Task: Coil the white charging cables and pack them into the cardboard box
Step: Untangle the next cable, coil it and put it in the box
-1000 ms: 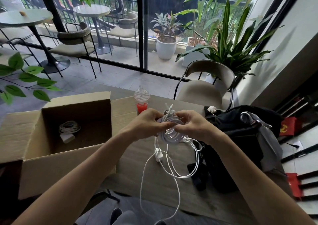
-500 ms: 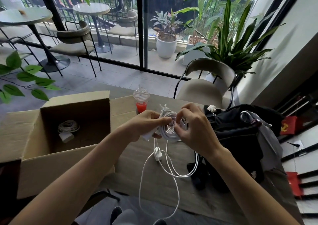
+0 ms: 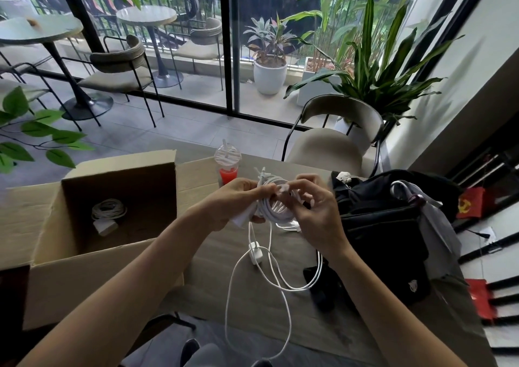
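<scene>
Waiting at nine o'clock, the open brown cardboard box (image 3: pixel 84 254) already holds one coiled white cable (image 3: pixel 108 210). Over the grey counter (image 3: pixel 252 296), our left hand (image 3: pixel 236 201) clamps the round white cable coil (image 3: pixel 273 206) steady while our right hand (image 3: pixel 314 212) pinches its top. Since half a second ago, those fingers have lifted, exposing more loops.

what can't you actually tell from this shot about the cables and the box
All in the head view:
- How the coil is fastened: fingers of the left hand and the right hand cover it.
- Near floor of the cardboard box: hidden by its front wall.
- Connector types on the loose cable: too small.
- Whether more cables lie in the black bag: its inside is not visible.
</scene>
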{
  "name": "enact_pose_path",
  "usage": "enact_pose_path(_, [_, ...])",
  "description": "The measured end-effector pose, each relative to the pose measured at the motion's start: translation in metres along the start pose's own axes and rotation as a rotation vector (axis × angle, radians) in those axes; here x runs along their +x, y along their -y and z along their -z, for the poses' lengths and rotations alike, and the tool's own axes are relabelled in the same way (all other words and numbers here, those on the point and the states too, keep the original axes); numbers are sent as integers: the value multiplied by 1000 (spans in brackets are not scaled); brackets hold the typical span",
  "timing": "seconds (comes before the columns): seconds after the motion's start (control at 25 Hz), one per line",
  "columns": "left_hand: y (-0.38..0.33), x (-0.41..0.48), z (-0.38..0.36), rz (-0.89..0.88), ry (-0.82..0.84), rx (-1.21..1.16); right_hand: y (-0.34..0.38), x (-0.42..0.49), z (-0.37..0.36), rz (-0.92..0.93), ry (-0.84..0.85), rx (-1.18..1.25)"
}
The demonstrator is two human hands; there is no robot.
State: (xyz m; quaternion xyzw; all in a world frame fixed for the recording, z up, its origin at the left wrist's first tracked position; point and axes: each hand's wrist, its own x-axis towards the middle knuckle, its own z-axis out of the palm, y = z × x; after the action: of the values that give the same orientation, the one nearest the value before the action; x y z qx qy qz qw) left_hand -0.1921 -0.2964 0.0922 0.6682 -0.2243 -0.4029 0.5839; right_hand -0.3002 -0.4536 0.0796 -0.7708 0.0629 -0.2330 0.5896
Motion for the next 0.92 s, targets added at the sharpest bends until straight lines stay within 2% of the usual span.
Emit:
enact_pose_path(0.08, [2, 0, 0, -25, -13, 45, -8, -3, 1, 28, 9, 141])
enact_pose_path(0.16, [4, -1, -1, -95, -28, 148, -14, -9, 4, 78, 0, 152])
enact_pose_path(0.28, [6, -3, -3, -221, -31, 384, -18, -16, 12, 148, 15, 17])
enact_pose_path(0.4, [4, -4, -10, -286, -29, 651, -12, -11, 21, 202, 98, -75])
enact_pose_path(0.68, [-16, -12, -28, -445, 12, 1029, 7, 13, 44, 310, 265, -308])
enact_pose_path(0.8, [-20, -14, -31, -476, -66, 1067, 6, 12, 43, 349, 193, -331])
enact_pose_path(0.92, [-18, -15, -33, -512, -193, 1149, 3, 1, 40, 511, 56, -378])
